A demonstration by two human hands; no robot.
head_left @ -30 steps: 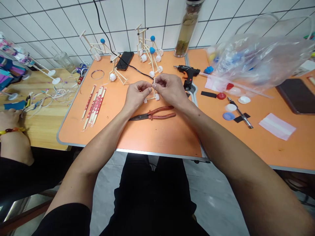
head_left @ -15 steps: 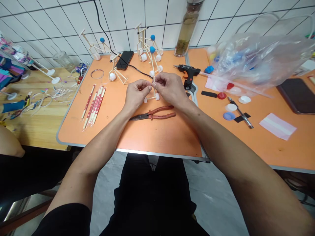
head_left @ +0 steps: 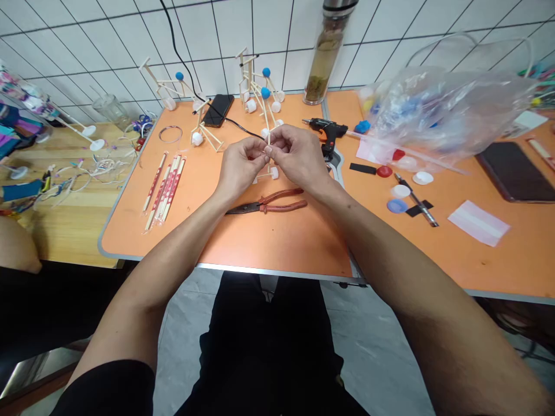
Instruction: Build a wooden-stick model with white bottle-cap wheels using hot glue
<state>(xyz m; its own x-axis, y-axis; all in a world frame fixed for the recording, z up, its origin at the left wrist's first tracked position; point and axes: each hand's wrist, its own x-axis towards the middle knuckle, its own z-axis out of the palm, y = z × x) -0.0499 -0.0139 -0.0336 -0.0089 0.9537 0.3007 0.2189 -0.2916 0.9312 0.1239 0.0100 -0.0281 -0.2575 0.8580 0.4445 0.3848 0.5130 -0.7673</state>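
Both hands meet over the orange table, at a small wooden stick frame (head_left: 269, 164) with white caps at its foot. My right hand (head_left: 299, 155) pinches the upright stick between thumb and fingers. My left hand (head_left: 237, 169) is closed in a pinch right beside that stick, its fingertips almost touching those of the right. Whatever sits between the left fingertips is too small to make out. Just below the hands lie pliers (head_left: 284, 202) with reddish-brown handles. Behind them stands a similar stick model with blue balls (head_left: 266, 93), partly overlapped by the frame.
Wrapped chopsticks (head_left: 171, 188) and a wire ring (head_left: 171, 134) lie left. Another stick model (head_left: 203, 130) stands near a black phone (head_left: 219, 110). Rightward are a glue gun (head_left: 332, 133), bottle caps (head_left: 397, 206), a pen (head_left: 418, 199) and a plastic bag (head_left: 451, 115). A tea bottle (head_left: 323, 63) stands behind.
The view has shifted slightly, so the table items appear a little further left. Both hands keep their pinch at the stick frame, with hardly any visible movement.
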